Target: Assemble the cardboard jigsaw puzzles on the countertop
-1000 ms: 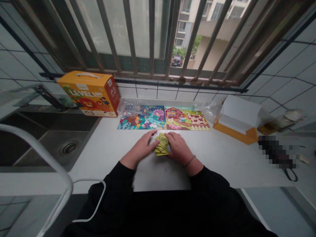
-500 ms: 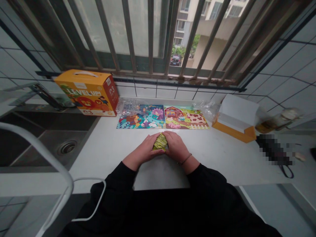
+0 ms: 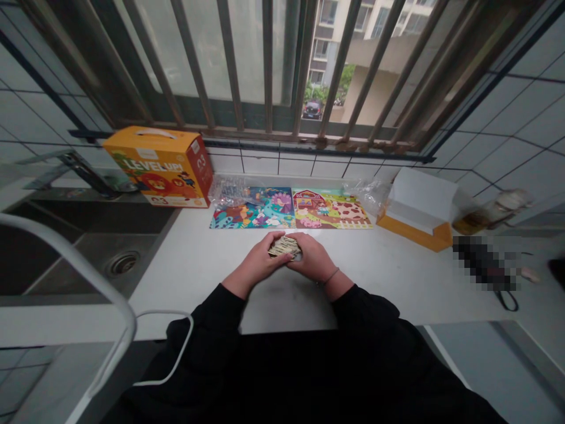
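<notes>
Both my hands are wrapped around a small stack of puzzle pieces [image 3: 285, 247] just above the white counter. My left hand [image 3: 258, 262] grips its left side, and my right hand [image 3: 314, 259] closes on the right, with the thumbs meeting in front. Pale edges of the thin stacked pieces show between my fingers; the rest is covered. Beyond my hands lie two flat colourful pictures side by side: a blue animal scene [image 3: 276, 215] on the left and a farm scene [image 3: 326, 215] on the right.
An orange "LEVEL UP!" box [image 3: 165, 171] stands back left near the sink [image 3: 88, 247]. Crumpled clear plastic [image 3: 229, 191] lies beside it. To the right are an opened white-and-orange box [image 3: 417, 203], a glass jar [image 3: 498, 209] and a blurred-out dark item. A white tube [image 3: 88, 271] crosses the left foreground.
The stack has turned in my hands: its yellow-green faces showed before, and now its pale edges do. My hands have shifted slightly left. The camera view has moved a little.
</notes>
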Available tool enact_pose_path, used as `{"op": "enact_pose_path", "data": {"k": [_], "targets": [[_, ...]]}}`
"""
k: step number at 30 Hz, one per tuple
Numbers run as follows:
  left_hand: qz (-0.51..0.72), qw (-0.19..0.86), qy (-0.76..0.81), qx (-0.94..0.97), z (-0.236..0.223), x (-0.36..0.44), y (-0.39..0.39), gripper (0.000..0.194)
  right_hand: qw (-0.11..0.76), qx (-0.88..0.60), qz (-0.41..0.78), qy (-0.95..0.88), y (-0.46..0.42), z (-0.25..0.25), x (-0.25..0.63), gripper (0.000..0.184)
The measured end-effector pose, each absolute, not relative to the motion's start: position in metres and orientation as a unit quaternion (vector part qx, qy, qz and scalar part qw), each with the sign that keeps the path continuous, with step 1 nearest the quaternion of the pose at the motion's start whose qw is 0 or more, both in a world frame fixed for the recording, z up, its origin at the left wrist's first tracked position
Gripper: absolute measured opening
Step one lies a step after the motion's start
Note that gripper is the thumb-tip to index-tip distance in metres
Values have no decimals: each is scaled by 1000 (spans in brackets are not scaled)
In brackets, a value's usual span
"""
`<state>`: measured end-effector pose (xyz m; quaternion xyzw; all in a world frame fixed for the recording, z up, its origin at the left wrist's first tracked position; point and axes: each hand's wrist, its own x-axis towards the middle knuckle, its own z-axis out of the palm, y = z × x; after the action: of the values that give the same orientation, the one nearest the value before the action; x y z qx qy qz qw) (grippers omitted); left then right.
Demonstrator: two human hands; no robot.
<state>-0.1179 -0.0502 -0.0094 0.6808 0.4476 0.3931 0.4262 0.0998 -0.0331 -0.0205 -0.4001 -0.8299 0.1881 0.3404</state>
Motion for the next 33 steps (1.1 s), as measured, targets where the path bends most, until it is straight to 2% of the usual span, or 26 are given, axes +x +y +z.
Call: {"op": "enact_pose_path", "data": {"k": [6,13,17,19,22,29,33], "targets": [[390,405,455,690,-11,-113,-46,72,327,-424,298,-790,-39,-15,92,74],[360,487,401,687,-5,-121,-53,102,346,-426,388,-740,-44,-17,103,84],[351,490,393,695,-4,-123,-57,112,354,-432,446,-699,-43,-20,108,76],[355,460,395,712,-7,-123,-56,122,338,-457,428,-703,-41,-21,108,72],[374,407,398,733,-15,-121,-52,132,313,-500,379,-713,-37,-22,108,74],[374,311,372,790,-29,-113,-44,127,326,-473,364,-734,-37,-23,108,86],[366,292,353,810,-30,-110,-46,130,341,-446,357,-746,-41,-19,109,88]]}}
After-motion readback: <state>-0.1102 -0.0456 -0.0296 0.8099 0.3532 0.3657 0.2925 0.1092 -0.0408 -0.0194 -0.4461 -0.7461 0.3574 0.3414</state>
